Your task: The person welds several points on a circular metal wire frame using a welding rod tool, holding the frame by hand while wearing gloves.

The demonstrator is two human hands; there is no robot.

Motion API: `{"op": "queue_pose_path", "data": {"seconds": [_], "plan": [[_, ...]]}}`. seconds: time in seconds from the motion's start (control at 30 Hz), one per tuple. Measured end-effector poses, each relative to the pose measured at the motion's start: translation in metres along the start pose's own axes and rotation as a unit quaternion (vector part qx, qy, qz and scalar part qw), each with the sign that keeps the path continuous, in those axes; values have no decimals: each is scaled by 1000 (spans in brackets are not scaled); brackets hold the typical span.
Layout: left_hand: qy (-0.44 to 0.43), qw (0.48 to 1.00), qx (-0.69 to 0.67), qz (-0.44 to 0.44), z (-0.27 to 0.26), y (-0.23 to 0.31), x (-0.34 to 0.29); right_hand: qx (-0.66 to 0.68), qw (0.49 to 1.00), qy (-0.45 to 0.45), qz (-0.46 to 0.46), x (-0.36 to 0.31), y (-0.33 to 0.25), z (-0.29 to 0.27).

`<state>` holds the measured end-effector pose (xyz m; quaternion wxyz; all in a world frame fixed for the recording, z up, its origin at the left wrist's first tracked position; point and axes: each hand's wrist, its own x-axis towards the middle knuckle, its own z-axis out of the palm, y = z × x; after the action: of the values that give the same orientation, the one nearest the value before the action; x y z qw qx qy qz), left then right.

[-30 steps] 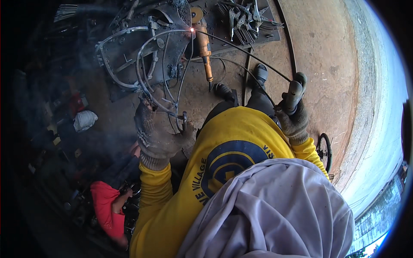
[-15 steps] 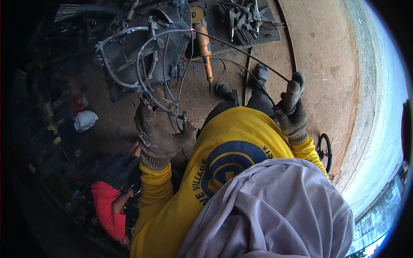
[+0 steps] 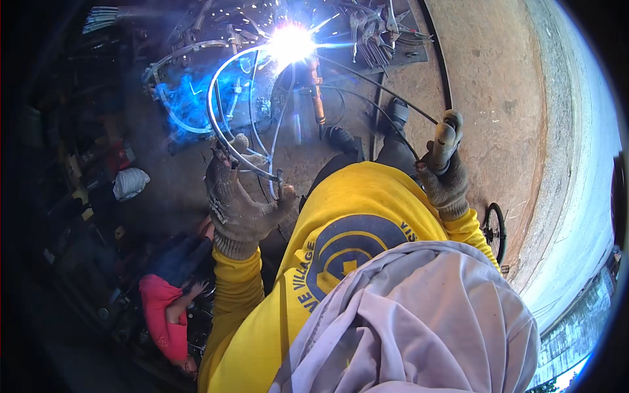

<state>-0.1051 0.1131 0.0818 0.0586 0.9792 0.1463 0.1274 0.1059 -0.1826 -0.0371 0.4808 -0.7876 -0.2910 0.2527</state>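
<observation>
The work looks like arc welding: a bright arc (image 3: 291,43) burns at the upper end of one curved metal frame (image 3: 210,105), which lies across the left hand (image 3: 242,196). That hand's thumb is spread from its fingers (whether they pinch the bar, one cannot tell). The right hand (image 3: 449,180) has its fingers wrapped around one electrode holder (image 3: 447,137), gripping one thin rod (image 3: 386,85). The next move likely calls for a steady rod feed. Nearby are two shoes (image 3: 397,111), one white bundle (image 3: 130,184) and one co-worker (image 3: 162,314).
</observation>
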Motion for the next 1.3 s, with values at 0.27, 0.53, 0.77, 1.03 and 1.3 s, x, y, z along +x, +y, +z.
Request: {"op": "queue_pose_path", "data": {"seconds": [0.27,0.53,0.77,1.03,1.3], "plan": [[-10,997,-70,-24,-4,-1,8,121,991,39,52,-5,-1,8],[-3,998,-48,-31,-7,-6,2,12,1000,22,-2,-5,14,1],[-35,999,35,17,-17,-5,9,109,993,32,42,-5,7,7],[-33,992,-95,-81,-13,-4,15,142,985,40,92,-4,-13,5],[-57,974,-171,-135,-23,4,31,16,1000,24,-5,-4,8,3]]}}
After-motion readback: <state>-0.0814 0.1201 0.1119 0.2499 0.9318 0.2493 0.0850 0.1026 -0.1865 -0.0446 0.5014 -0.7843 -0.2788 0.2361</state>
